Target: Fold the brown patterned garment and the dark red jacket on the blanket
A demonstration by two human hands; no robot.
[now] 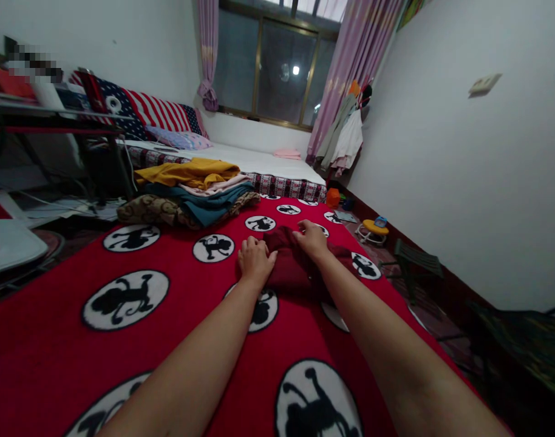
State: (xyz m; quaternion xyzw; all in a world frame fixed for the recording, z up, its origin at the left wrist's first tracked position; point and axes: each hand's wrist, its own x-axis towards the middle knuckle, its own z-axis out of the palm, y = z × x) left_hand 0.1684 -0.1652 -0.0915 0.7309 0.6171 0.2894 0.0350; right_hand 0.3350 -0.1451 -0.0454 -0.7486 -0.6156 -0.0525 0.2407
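Note:
A dark red garment [289, 273], bunched and partly folded, lies on a red blanket [186, 331] printed with black figures in white ovals. At the garment's left edge is my left hand [255, 261], its fingers curled down and its thumb against the fabric. My right hand [312, 241] grips the upper middle of the same garment with bent fingers, and folds rise beside it. My right forearm hides part of the garment's right side. What kind of garment it is, I cannot make out.
A stack of folded clothes, with a mustard garment [193, 173] on top, sits at the blanket's far left. Beyond stands a bed with a white sheet [245, 159]. A cluttered desk [54, 121] is on the left; a yellow stool [374, 228] stands by the right wall.

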